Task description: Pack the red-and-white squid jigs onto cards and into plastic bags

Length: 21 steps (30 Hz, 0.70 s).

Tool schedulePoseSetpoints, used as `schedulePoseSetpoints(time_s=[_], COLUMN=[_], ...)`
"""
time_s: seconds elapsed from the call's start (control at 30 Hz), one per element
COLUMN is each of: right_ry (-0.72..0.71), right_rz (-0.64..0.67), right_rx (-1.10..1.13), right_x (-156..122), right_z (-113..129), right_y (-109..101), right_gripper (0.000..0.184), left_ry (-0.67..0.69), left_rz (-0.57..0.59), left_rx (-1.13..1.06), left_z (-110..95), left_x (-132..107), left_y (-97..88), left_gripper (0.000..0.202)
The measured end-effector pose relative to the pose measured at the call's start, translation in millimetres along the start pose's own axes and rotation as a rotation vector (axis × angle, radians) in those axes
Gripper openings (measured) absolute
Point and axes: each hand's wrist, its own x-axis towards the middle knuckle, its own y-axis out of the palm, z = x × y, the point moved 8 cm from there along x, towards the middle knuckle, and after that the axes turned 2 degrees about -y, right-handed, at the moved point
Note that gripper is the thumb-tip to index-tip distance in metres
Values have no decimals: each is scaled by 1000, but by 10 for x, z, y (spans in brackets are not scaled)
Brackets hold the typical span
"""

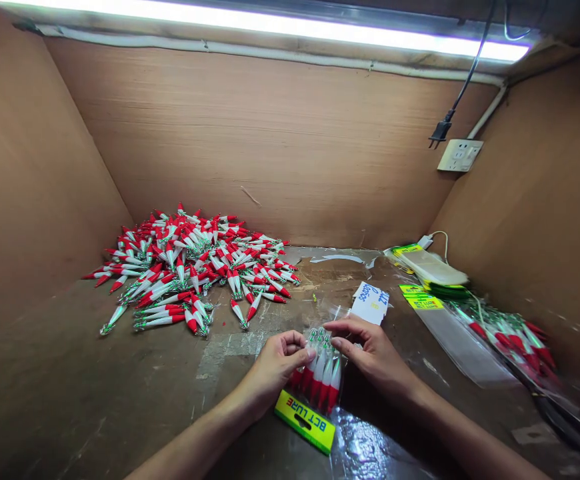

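In front of me lies a clear plastic bag (326, 373) of red-and-white fishing lures, their green-striped hook ends pointing away from me. Its yellow-green header card (305, 420) reads BCT LURE upside down and faces my body. My left hand (286, 360) is closed at the bag's left side, thumb and forefinger pinched near the hook ends. From the right, my right hand (373, 347) holds the open far end of the bag, with thumb and fingertips beside the hooks. The exact grip of its fingertips on the film is hard to make out.
A big pile of loose red-and-white lures (195, 260) lies at the back left. At right are empty header bags (460, 333), filled bags (520, 340) and dark-handled scissors (555, 407). A marked white card (370, 302) lies beyond my right hand. A black plug (441, 130) hangs above.
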Motion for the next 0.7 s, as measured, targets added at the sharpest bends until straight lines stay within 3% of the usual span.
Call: schedulePoseSetpoints(time_s=[0.17,0.4,0.57,0.7], right_ry=[-3,-39,-72,-79], right_rz=[29,44,79,48], right_rx=[-10,-10,-4,-20], right_x=[-5,-25,-29,-9], right_z=[16,63,96,88], right_y=[14,32,77,30], right_gripper=[23,25,26,21], left_ry=[10,-18,3,28], left_rz=[8,33,56,55], left_rx=[41,286,283,212], left_z=[-22,-55,-45,-37], left_x=[-8,-66,-68,-47], left_y=[13,53,105,65], left_gripper=[29,26,19,30])
